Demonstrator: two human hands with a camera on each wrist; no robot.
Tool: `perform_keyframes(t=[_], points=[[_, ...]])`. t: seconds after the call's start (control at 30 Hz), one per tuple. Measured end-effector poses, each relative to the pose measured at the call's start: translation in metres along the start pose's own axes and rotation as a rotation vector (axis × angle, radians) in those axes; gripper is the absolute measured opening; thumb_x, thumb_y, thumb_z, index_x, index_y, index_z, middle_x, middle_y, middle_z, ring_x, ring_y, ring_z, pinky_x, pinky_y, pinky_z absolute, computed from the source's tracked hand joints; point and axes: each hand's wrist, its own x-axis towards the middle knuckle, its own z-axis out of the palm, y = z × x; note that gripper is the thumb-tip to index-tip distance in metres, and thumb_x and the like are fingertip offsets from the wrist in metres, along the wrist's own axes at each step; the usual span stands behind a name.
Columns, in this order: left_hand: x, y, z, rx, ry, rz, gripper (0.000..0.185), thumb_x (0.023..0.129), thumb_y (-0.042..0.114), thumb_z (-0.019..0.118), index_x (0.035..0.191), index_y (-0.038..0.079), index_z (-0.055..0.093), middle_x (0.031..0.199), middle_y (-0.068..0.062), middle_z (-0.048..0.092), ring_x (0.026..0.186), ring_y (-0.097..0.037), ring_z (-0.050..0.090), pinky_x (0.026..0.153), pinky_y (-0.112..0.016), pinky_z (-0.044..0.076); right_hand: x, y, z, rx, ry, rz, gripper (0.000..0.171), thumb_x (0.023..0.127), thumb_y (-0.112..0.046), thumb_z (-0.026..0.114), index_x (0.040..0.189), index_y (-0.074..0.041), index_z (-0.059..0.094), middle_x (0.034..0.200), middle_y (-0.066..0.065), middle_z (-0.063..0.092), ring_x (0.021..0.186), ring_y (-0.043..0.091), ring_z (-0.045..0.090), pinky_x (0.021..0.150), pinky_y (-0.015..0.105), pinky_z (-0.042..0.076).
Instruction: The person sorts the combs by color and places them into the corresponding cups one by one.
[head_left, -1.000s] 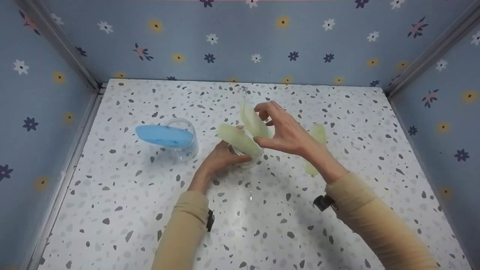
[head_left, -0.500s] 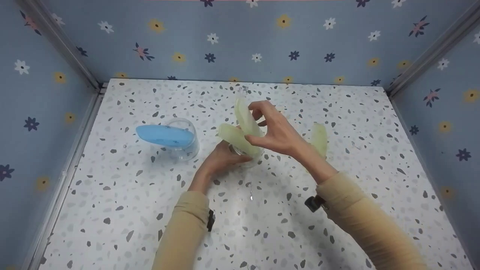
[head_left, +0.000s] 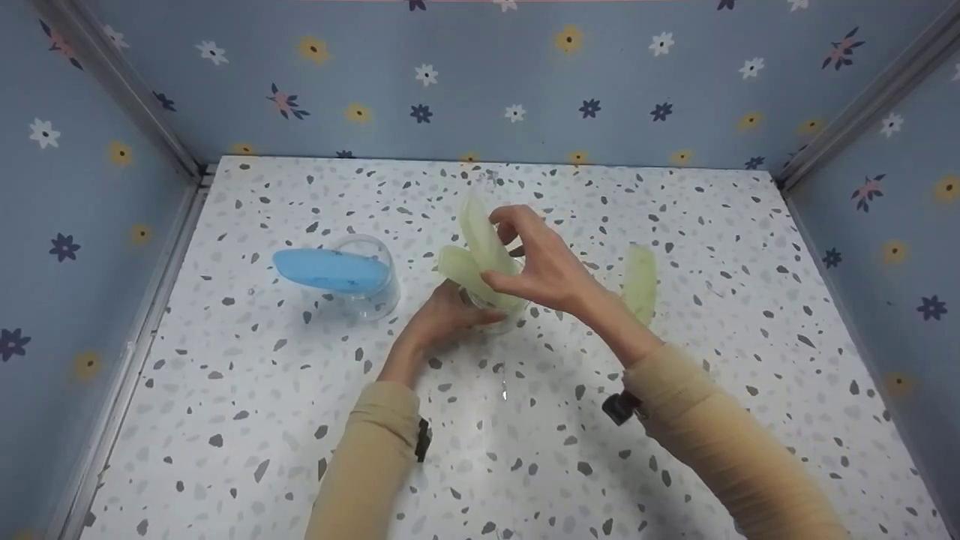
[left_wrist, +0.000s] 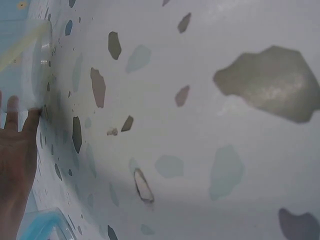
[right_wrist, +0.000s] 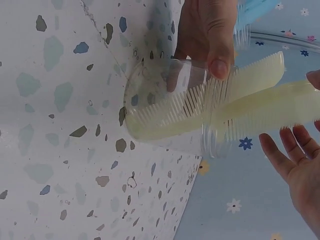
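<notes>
Left hand (head_left: 442, 319) grips the clear cup (right_wrist: 170, 100) at its base on the table, right hand (head_left: 544, 270) pinches a pale green comb (head_left: 480, 232) standing in it — light, stiff, slippery plastic, probably best held mid-spine.

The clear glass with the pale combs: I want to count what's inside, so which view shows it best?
The right wrist view: the clear glass fills the frame, two pale combs showing through its wall. The head view shows it small and mostly hidden behind the left hand. The left wrist view catches only a blurred edge.
</notes>
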Motion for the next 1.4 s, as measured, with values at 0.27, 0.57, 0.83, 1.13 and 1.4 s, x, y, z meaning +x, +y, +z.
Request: perform_keyframes(t=[0.27, 0.57, 0.83, 1.13, 1.4], points=[[0.001, 0.001, 0.001, 0.028, 0.004, -0.033, 0.087, 0.074, 0.038, 0.092, 0.146, 0.032, 0.044, 0.146, 0.005, 0.055, 0.139, -0.020, 0.051, 0.126, -0.043, 0.035, -0.001, 0.003, 0.006, -0.014, -0.011, 0.031, 0.064, 0.081, -0.027, 0.078, 0.136, -0.010, 0.049, 0.110, 0.008, 0.058, 0.108, 0.024, 0.061, 0.092, 0.031, 0.058], [0.002, -0.001, 0.000, 0.055, -0.005, -0.013, 0.088, 0.074, 0.040, 0.091, 0.147, 0.030, 0.044, 0.145, 0.005, 0.055, 0.141, -0.020, 0.050, 0.127, -0.044, 0.033, -0.002, 0.009, 0.012, -0.042, -0.032, 0.045, 0.066, 0.082, -0.030, 0.077, 0.137, -0.009, 0.048, 0.111, 0.009, 0.058, 0.108, 0.023, 0.060, 0.093, 0.032, 0.058], [0.001, 0.000, 0.000, 0.042, -0.012, -0.007, 0.088, 0.074, 0.036, 0.092, 0.148, 0.027, 0.043, 0.143, 0.002, 0.056, 0.139, -0.021, 0.051, 0.125, -0.043, 0.036, -0.003, 0.013, 0.016, -0.051, -0.058, 0.065, 0.066, 0.084, -0.032, 0.076, 0.139, -0.010, 0.047, 0.112, 0.008, 0.058, 0.110, 0.029, 0.062, 0.095, 0.034, 0.058], [0.001, -0.001, 0.000, 0.003, -0.016, 0.023, 0.093, 0.075, 0.036, 0.092, 0.153, 0.028, 0.040, 0.146, 0.005, 0.055, 0.141, -0.020, 0.049, 0.126, -0.042, 0.034, -0.005, 0.016, 0.017, -0.060, -0.053, 0.086, 0.068, 0.086, -0.034, 0.078, 0.143, -0.012, 0.048, 0.120, 0.010, 0.059, 0.119, 0.028, 0.060, 0.101, 0.045, 0.057], [0.001, -0.002, 0.000, -0.046, -0.017, 0.058, 0.103, 0.074, 0.034, 0.093, 0.159, 0.028, 0.035, 0.153, 0.009, 0.049, 0.145, -0.017, 0.045, 0.128, -0.043, 0.029, -0.006, 0.018, 0.014, -0.066, -0.032, 0.099, 0.068, 0.087, -0.037, 0.078, 0.145, -0.014, 0.049, 0.124, 0.009, 0.058, 0.120, 0.029, 0.058, 0.102, 0.043, 0.057]])
